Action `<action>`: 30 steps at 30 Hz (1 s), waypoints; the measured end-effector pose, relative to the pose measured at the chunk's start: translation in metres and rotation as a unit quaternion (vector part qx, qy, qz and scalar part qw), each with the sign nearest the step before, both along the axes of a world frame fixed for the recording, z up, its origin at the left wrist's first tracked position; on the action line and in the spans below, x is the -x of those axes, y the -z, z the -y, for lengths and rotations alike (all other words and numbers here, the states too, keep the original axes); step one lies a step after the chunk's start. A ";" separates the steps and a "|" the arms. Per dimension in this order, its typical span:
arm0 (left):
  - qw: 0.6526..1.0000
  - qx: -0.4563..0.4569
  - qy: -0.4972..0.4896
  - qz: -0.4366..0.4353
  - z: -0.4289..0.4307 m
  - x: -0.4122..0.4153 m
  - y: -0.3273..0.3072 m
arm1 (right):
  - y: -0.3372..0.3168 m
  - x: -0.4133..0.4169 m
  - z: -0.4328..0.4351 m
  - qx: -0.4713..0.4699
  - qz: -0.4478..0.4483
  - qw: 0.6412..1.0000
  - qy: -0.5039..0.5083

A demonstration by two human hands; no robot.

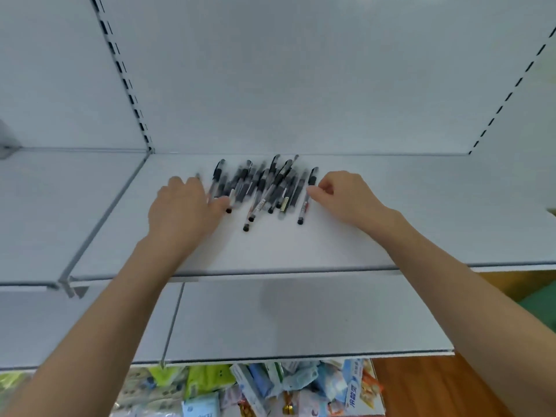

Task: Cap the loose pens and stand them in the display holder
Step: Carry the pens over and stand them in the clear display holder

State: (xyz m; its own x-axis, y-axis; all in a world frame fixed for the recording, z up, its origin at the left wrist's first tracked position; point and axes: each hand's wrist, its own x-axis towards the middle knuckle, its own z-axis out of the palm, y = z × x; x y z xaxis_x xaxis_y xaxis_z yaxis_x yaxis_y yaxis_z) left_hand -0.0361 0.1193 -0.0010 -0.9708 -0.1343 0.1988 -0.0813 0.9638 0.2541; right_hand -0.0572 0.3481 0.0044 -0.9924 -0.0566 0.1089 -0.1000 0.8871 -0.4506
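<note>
Several black gel pens (264,185) lie in a loose pile near the back of a white shelf (301,248). Most wear black caps, and blur hides which are bare. My left hand (183,209) lies on the pile's left edge, its fingers curled and its thumb against a pen (217,176) that runs in under the hand. A thin pen tip pokes out beyond its knuckles. My right hand (343,197) is at the pile's right edge, pinching the outermost pen (304,206) between thumb and curled fingers. No display holder is in view.
A second white shelf (301,320) juts out lower and closer to me. Under it sit several colourful packets (255,389). Slotted uprights (126,82) flank the white back panel. Another shelf bay (45,212) adjoins on the left, and wooden floor (421,386) shows at the lower right.
</note>
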 end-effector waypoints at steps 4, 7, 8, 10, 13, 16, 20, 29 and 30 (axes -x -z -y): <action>0.998 0.000 -0.015 0.053 -0.005 0.021 -0.002 | -0.004 0.015 0.006 -0.032 0.031 0.999 -0.001; 0.997 -0.027 0.015 0.070 -0.013 0.029 -0.007 | -0.007 0.021 0.011 -0.045 0.049 0.998 0.000; 0.996 -0.033 0.023 0.076 -0.014 0.032 -0.010 | -0.008 0.023 0.012 -0.049 0.052 0.997 -0.002; 0.995 -0.036 0.038 0.088 -0.015 0.039 -0.014 | -0.010 0.026 0.014 -0.057 0.063 0.996 -0.007; 0.991 -0.051 0.059 0.106 -0.019 0.047 -0.017 | -0.018 0.029 0.016 -0.057 0.092 0.994 -0.021; 0.991 -0.039 0.069 0.105 -0.026 0.053 -0.017 | -0.022 0.033 0.017 -0.049 0.120 0.991 -0.020; 0.991 -0.021 0.072 0.113 -0.029 0.061 -0.016 | -0.024 0.036 0.016 -0.053 0.141 0.989 -0.009; 0.993 -0.025 0.070 0.090 -0.027 0.064 -0.013 | -0.027 0.034 -0.001 -0.032 0.161 0.986 0.017; 0.993 -0.049 0.061 0.083 -0.024 0.065 -0.012 | -0.026 0.034 -0.004 -0.013 0.169 0.985 0.021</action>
State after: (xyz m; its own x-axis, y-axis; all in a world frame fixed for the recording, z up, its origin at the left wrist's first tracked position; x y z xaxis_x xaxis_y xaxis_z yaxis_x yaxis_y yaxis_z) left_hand -0.1006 0.1437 0.0110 -0.9993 -0.0243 0.0272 -0.0136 0.9402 0.3404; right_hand -0.0912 0.3518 0.0303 -0.9735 -0.0140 -0.2284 0.0878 0.8990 -0.4291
